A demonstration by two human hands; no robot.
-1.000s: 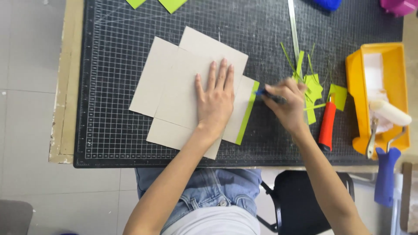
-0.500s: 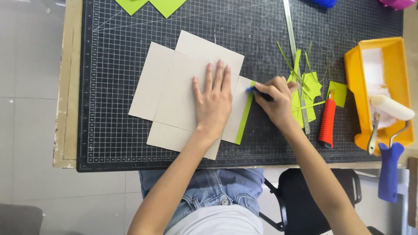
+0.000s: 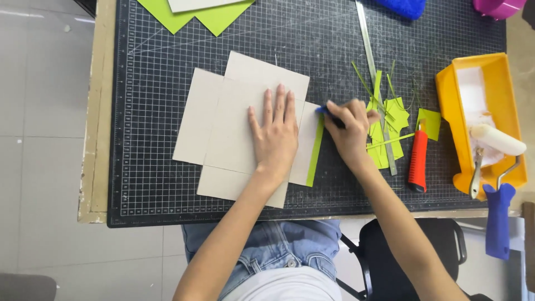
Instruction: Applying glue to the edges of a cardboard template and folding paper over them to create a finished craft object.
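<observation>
- Your left hand (image 3: 276,136) lies flat, fingers spread, on the overlapping grey cardboard sheets (image 3: 234,128) in the middle of the black gridded cutting mat (image 3: 150,111), pinning them.
- Your right hand (image 3: 348,131) grips a small blue-tipped tool (image 3: 323,111), possibly a knife, at the green paper strip (image 3: 315,151) along the cardboard's right edge.

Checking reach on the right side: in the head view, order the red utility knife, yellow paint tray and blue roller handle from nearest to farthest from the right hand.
From the right hand:
1. Red utility knife, just right.
2. Yellow paint tray, farther right.
3. Blue roller handle, lower right, past the table edge.
</observation>
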